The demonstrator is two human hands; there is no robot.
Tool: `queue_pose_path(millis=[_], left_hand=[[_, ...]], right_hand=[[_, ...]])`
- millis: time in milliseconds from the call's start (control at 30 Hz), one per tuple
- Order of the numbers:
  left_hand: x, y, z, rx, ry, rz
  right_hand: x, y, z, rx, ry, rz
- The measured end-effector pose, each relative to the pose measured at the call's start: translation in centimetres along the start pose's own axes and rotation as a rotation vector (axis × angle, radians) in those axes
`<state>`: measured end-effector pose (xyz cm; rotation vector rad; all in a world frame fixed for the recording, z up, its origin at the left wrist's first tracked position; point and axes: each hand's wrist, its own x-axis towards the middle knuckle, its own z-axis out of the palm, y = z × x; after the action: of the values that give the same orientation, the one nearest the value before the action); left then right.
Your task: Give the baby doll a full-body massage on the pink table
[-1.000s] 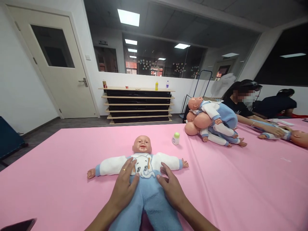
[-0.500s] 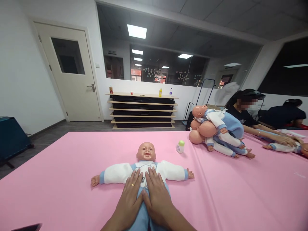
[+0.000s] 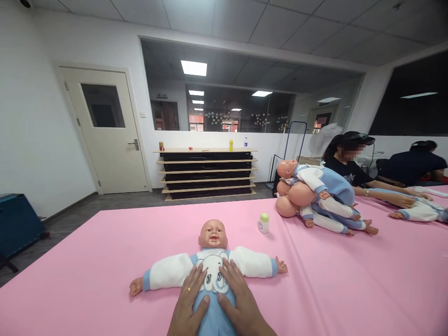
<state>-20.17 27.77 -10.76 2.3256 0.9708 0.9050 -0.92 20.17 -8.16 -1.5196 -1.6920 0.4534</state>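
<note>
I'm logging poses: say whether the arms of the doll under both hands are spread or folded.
Spread: the doll has its sleeves stretched out, one to each side.

A pink table [image 3: 87, 275] carries a face-up doll [image 3: 212, 268], a jar [image 3: 263, 224] (green-lidded, upright) and piled dolls [image 3: 317, 193].

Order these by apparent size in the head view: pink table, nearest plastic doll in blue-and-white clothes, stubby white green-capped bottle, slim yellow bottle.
1. Pink table
2. Plastic doll
3. White bottle
4. Yellow bottle, though farther off
</note>
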Motion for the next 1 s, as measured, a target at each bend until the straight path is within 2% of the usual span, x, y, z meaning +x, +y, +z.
queue_pose_path(millis=[167, 433, 1000], left_hand=[[0.2, 0.7, -0.3, -0.02, -0.006, -0.013], [0.2, 0.4, -0.3, -0.018, -0.003, -0.006], [0.4, -0.7, -0.1, 0.012, 0.01, 0.067]], right_hand=[[-0.1, 0.4, -0.2, 0.137, 0.05, 0.078], [0.0, 1.3, -0.4, 0.256, 0.11, 0.146], [0.2, 1.5, -0.5, 0.261, 0.123, 0.136]])
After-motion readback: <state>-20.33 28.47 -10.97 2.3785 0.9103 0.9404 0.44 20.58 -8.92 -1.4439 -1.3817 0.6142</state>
